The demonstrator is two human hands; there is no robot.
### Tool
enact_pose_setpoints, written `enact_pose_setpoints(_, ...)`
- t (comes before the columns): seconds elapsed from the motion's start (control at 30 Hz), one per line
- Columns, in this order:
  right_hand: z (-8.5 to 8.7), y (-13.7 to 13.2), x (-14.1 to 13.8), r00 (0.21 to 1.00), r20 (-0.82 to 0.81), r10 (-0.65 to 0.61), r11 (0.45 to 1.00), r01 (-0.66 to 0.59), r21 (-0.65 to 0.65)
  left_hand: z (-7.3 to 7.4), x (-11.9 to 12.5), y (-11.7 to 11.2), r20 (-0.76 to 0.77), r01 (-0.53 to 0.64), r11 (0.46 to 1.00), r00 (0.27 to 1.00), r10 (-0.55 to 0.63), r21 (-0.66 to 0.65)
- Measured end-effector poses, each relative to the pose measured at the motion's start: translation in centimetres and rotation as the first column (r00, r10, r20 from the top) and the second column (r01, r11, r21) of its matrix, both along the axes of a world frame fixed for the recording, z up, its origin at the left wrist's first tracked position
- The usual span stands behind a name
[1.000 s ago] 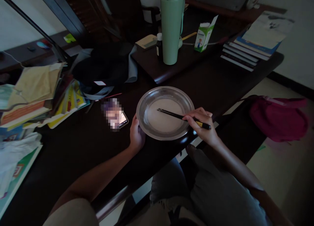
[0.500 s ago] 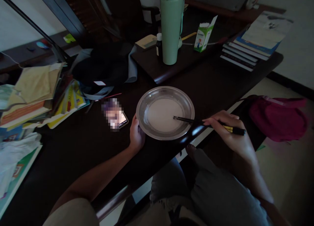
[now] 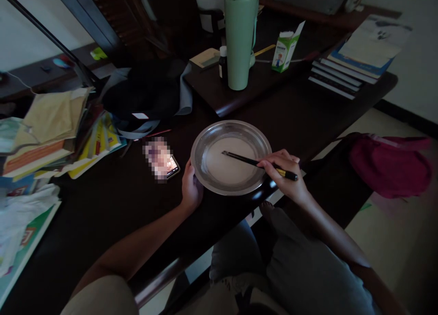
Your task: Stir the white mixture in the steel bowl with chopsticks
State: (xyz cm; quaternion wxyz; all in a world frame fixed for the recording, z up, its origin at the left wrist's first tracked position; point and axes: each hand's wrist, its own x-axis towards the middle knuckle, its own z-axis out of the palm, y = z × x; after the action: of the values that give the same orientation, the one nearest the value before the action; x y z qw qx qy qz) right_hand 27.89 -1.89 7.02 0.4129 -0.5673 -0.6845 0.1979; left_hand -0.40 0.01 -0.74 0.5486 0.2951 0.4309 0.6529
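A round steel dish (image 3: 251, 183) with a whitish, milky content (image 3: 226, 166) sits at the near edge of the dark table. My left hand (image 3: 191, 187) grips its left rim, thumb on the edge and the other fingers hidden beneath. In my right hand (image 3: 285, 171), closed at the dish's right rim, is a pair of black chopsticks (image 3: 244, 159) with gold-banded ends. Their tips reach over the middle of the dish, at or in the white content. A phone (image 3: 162, 160) with a lit, blurred screen lies left of the dish.
Behind the dish stand a green tumbler (image 3: 241, 41), a small dark bottle (image 3: 223, 63) and an open green-white box (image 3: 285, 50). Books (image 3: 359, 59) are stacked at the right back. Papers (image 3: 48, 123) and a black bag (image 3: 143, 91) fill the left. A pink bag (image 3: 390, 164) lies right.
My right hand has moved left, toward the dish, carrying the chopsticks; their tips have gone from the right part of the white content to its middle. My left hand stays on the rim.
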Motion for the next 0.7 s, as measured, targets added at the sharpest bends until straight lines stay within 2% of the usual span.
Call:
enact_pose_setpoints(0.17,1.1,-0.6,1.4,0.987,0.059,-0.152,0.987,0.148,0.064,0.0,-0.2,-0.1,0.000,-0.004,1.000,1.000,0.004,-0.004)
enact_pose_setpoints(0.3,2.8,-1.8,2.8,0.985,0.031,-0.168,0.985,0.166,0.048,-0.3,-0.5,0.0,-0.021,0.005,1.000,1.000,-0.006,-0.010)
enact_pose_setpoints(0.4,4.0,-2.7,3.8,0.992,-0.029,-0.122,0.993,0.121,-0.012,-0.5,-0.6,0.2,-0.026,0.014,1.000,1.000,-0.014,0.004)
enact_pose_setpoints(0.5,4.3,-3.0,4.3,0.996,-0.078,-0.037,0.997,0.031,-0.077,-0.6,-0.4,0.3,-0.013,0.006,1.000,1.000,-0.006,0.011)
enact_pose_setpoints(0.6,3.6,-2.7,3.6,0.989,-0.127,0.076,0.989,-0.091,-0.117,-0.5,-0.1,0.3,-0.001,-0.013,1.000,1.000,0.013,0.005)
enact_pose_setpoints(0.7,2.2,-1.8,2.1,0.979,-0.158,0.127,0.987,-0.141,-0.077,-0.2,0.2,0.3,0.003,-0.020,1.000,1.000,0.020,0.007)
